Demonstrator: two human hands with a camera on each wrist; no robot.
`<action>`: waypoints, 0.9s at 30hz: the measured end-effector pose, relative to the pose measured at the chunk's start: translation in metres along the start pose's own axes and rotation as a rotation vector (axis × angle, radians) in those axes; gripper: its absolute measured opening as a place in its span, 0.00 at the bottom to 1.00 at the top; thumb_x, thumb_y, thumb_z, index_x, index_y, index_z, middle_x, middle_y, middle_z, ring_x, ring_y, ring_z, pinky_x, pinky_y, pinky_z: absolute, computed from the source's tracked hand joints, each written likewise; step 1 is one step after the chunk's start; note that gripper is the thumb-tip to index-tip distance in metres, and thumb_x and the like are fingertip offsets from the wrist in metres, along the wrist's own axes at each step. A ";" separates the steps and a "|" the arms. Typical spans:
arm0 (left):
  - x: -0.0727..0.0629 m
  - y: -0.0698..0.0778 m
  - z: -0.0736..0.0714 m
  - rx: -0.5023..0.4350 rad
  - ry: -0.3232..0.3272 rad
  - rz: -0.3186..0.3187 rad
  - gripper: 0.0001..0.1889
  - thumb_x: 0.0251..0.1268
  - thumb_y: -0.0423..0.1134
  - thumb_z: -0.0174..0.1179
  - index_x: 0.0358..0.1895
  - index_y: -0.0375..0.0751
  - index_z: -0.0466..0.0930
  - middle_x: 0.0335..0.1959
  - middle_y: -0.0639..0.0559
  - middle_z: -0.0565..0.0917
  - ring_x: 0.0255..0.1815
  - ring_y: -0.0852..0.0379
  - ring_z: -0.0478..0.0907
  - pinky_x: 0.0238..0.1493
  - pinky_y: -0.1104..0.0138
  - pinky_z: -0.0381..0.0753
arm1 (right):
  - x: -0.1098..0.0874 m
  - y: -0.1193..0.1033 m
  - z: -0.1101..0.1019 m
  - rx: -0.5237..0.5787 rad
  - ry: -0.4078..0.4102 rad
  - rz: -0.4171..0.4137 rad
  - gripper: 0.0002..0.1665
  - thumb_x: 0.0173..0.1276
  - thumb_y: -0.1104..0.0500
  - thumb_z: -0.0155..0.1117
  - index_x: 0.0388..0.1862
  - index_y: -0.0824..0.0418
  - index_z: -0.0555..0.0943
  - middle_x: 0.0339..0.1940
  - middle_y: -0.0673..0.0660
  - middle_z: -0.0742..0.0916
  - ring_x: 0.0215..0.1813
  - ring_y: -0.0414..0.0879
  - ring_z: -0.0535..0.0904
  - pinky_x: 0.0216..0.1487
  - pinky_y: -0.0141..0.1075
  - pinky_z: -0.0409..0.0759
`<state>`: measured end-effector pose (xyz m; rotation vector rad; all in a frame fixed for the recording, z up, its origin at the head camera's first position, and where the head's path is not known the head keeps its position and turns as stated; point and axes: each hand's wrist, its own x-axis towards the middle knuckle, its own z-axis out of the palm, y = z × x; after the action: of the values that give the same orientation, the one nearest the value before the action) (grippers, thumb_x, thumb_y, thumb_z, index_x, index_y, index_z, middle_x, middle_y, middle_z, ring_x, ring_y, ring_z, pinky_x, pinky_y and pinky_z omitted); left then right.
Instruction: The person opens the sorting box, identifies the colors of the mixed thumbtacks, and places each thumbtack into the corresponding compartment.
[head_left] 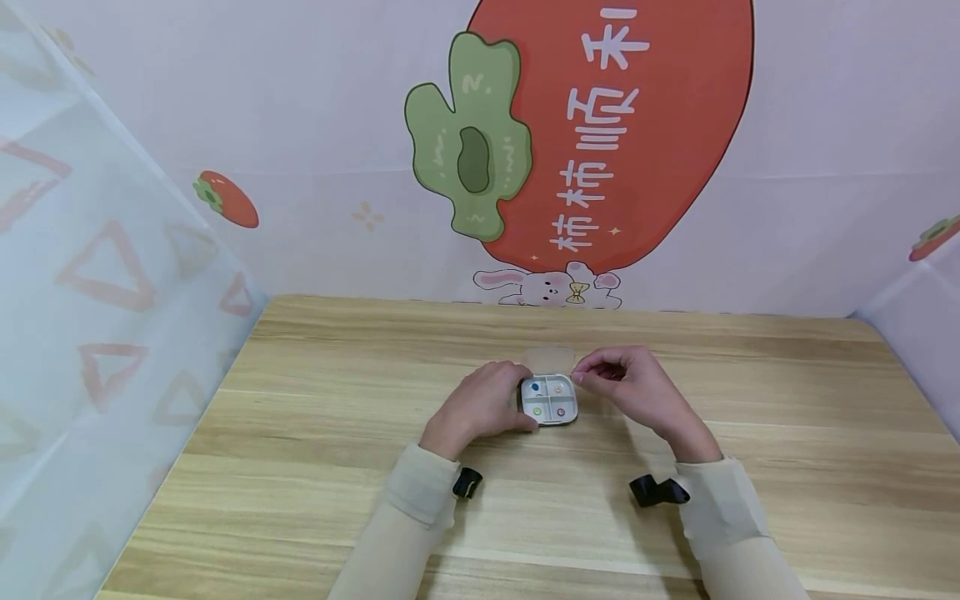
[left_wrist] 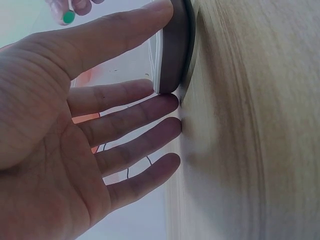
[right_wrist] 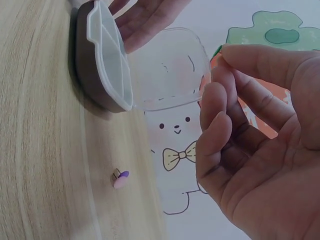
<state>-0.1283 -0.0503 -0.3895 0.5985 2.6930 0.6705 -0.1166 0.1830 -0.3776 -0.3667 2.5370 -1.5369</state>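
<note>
A small pill box [head_left: 549, 400] with a pale divided tray and dark outer shell lies on the table, its clear lid [right_wrist: 172, 70] raised at the back. Each compartment has a tiny coloured piece in it, such as a blue one [head_left: 535, 387] and a reddish one [head_left: 561, 412]. My left hand [head_left: 487, 404] holds the box's left side between thumb and fingers. Just right of the box, my right hand [head_left: 633, 387] pinches a small green round piece [left_wrist: 68, 17] between thumb and fingertip. The piece is barely visible in the head view.
Two tiny studs, a pink one [right_wrist: 120, 182] and a purple one [right_wrist: 124, 173], lie on the wooden table [head_left: 300, 467] near the box. A printed cloth [head_left: 322, 108] hangs behind the table, and another sheet [head_left: 90, 333] hangs along the left.
</note>
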 end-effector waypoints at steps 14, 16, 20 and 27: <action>-0.001 0.001 0.000 -0.006 0.000 -0.001 0.33 0.50 0.47 0.81 0.60 0.39 0.81 0.46 0.51 0.84 0.43 0.56 0.76 0.50 0.63 0.78 | -0.002 -0.003 -0.002 0.168 -0.056 0.044 0.12 0.72 0.62 0.67 0.48 0.70 0.84 0.38 0.60 0.85 0.39 0.52 0.79 0.43 0.43 0.81; -0.001 0.001 0.000 -0.005 0.000 -0.002 0.33 0.51 0.47 0.81 0.60 0.39 0.81 0.47 0.51 0.84 0.43 0.56 0.76 0.51 0.63 0.78 | -0.002 -0.003 -0.003 0.183 -0.058 0.049 0.13 0.72 0.62 0.67 0.49 0.71 0.84 0.38 0.60 0.85 0.39 0.52 0.79 0.44 0.43 0.81; -0.001 0.001 0.000 -0.009 -0.001 -0.001 0.33 0.51 0.47 0.80 0.60 0.39 0.82 0.46 0.51 0.84 0.43 0.56 0.76 0.51 0.62 0.78 | -0.002 -0.003 -0.003 0.198 -0.059 0.059 0.14 0.72 0.61 0.67 0.49 0.71 0.84 0.39 0.61 0.85 0.39 0.53 0.79 0.44 0.44 0.81; 0.000 0.000 -0.001 -0.006 0.001 0.013 0.32 0.50 0.47 0.81 0.58 0.39 0.82 0.45 0.52 0.83 0.42 0.57 0.76 0.49 0.63 0.78 | -0.001 -0.003 -0.001 0.192 -0.060 0.055 0.13 0.72 0.60 0.67 0.48 0.69 0.85 0.40 0.61 0.85 0.39 0.53 0.79 0.44 0.43 0.81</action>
<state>-0.1284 -0.0508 -0.3892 0.6146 2.6895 0.6826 -0.1155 0.1830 -0.3744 -0.3098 2.3098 -1.7040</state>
